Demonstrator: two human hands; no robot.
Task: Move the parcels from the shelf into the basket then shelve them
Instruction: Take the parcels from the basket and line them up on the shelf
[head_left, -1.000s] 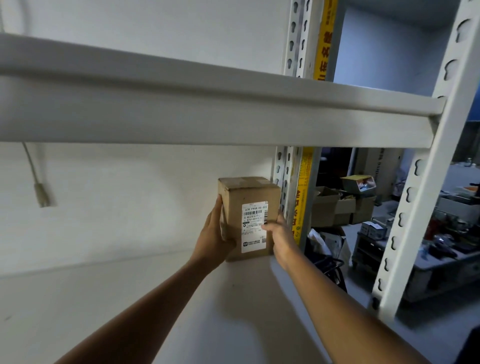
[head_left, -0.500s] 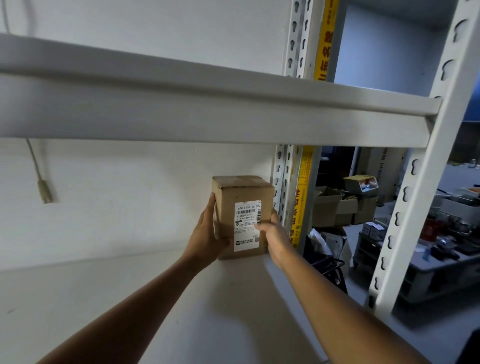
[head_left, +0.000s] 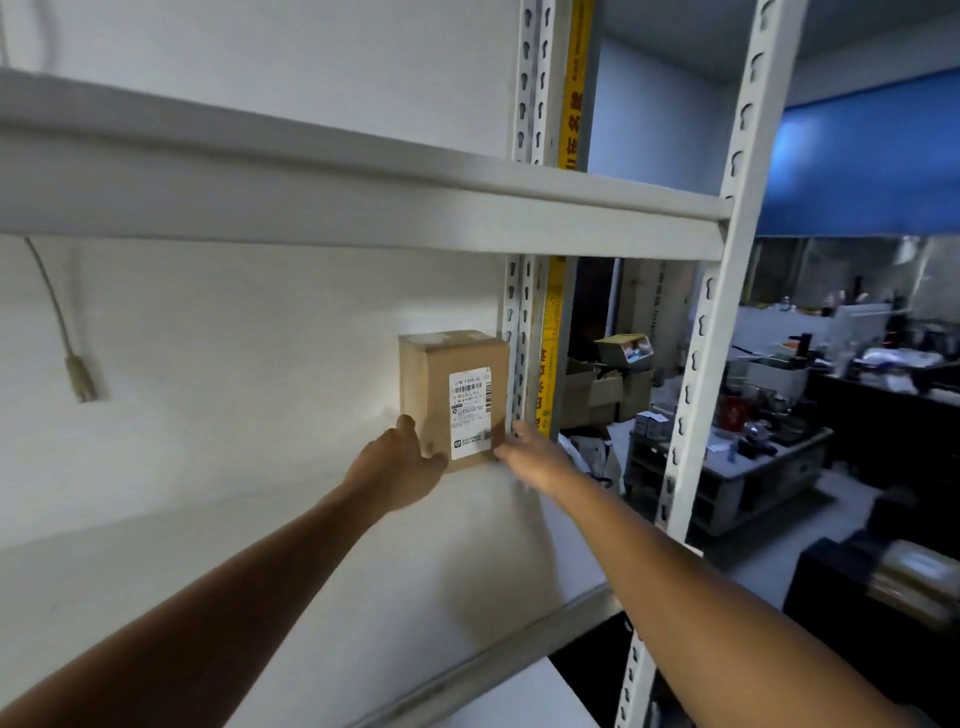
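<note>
We see one parcel (head_left: 453, 397), a brown cardboard box with one white label (head_left: 470, 413) on its front face, and two bare hands near its lower part. The parcel stands upright at the back right corner of the white shelf board (head_left: 322, 561), close to the wall (head_left: 260, 332) and just beside the slotted back post (head_left: 519, 332) with the yellow strip (head_left: 550, 353). The left hand (head_left: 400, 470) touches the lower left edge of the parcel, the thumb against its front and the fingers at its side; how firmly it grips we cannot tell. The right hand (head_left: 530, 457) is at the lower right corner with the fingers rather straight and blurred, so we cannot tell if it touches the parcel or is just apart from it. Above the hands one more shelf board (head_left: 363, 202) crosses the view. At the right stands the front post (head_left: 711, 338) of the rack. On the wall at the left hangs one grey cable with a plug (head_left: 78, 374). Behind the rack the room is dim: several cardboard boxes (head_left: 608, 384) on the floor, a low grey cart (head_left: 727, 467) with small items, dark tables (head_left: 883, 395) with equipment, and a blue panel (head_left: 872, 156) high on the far wall.
</note>
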